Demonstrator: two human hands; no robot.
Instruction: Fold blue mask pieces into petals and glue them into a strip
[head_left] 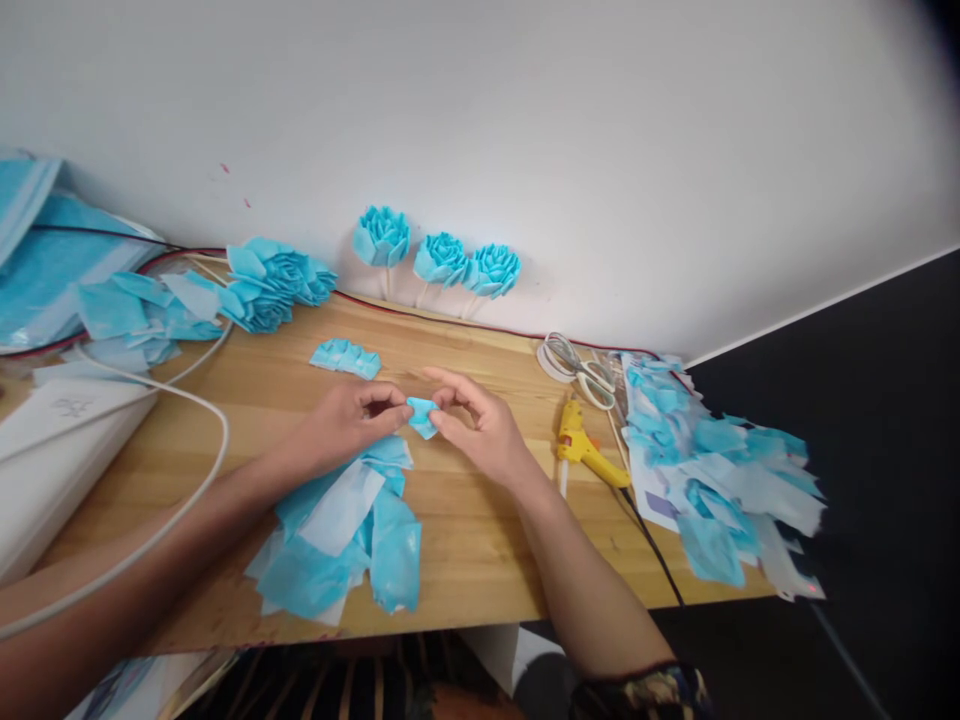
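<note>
Blue piece [422, 416], small and creased, was held up between the two hands, above the wooden table [480, 530]. The left hand [360, 420] pinched its left side between thumb and fingertips; the right hand [480, 425] pinched its right side in the same way, with the index finger raised away from it.

Just beside the left hand, on the side nearer the person, lay a loose pile [337, 530] of blue and white pieces, partly under the forearm. Beyond the same hand lay a pleated blue strip [345, 358]. To the right of the right hand were a yellow glue gun [581, 445] on its side and, farther back, scissors [589, 378] overlapping a tape roll [555, 357].

Farther out, three blue flowers [442, 260] on pale sticks stood against the wall [480, 120]. More blue flowers [274, 285] lay at the back left, near a white box [67, 450], and a larger heap [720, 480] of blue and white scraps spread over the table's right end.
</note>
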